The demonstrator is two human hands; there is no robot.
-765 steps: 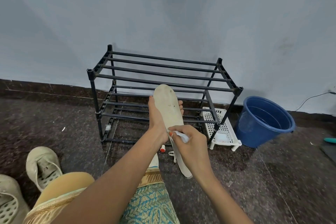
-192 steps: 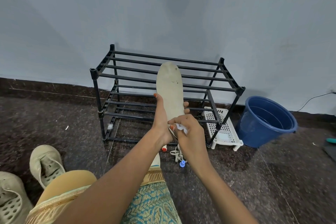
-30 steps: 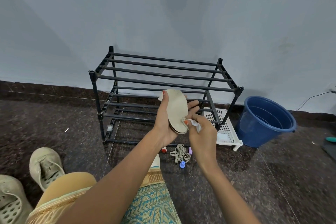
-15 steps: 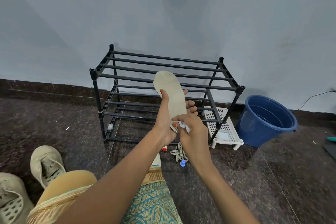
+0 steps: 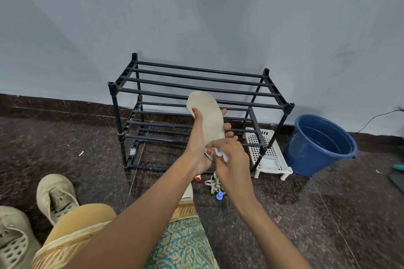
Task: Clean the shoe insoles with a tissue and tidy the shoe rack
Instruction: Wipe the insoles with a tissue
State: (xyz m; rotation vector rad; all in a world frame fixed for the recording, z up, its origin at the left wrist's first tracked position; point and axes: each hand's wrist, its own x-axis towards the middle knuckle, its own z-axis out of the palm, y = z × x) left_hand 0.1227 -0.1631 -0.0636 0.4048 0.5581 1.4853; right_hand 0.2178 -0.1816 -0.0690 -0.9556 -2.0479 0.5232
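Note:
My left hand [image 5: 197, 144] grips a beige insole [image 5: 207, 113] upright by its lower half, toe end up, in front of the black shoe rack [image 5: 196, 89]. My right hand [image 5: 231, 159] pinches a crumpled white tissue [image 5: 220, 153] and presses it against the insole's heel end. The rack's two tiers hold nothing. Two beige shoes lie on the floor at the lower left, one [image 5: 55, 196] nearer the rack and one [image 5: 13, 240] at the frame's edge.
A blue bucket [image 5: 321, 144] stands right of the rack beside a white perforated plastic stand [image 5: 267, 153]. Shoelaces [image 5: 213, 183] and small caps lie on the dark floor under my hands. A cable runs along the wall at far right. My knee fills the bottom.
A second ago the insole was folded over in my left hand; now it stands straight and upright. My right hand with the tissue has moved down to its heel end.

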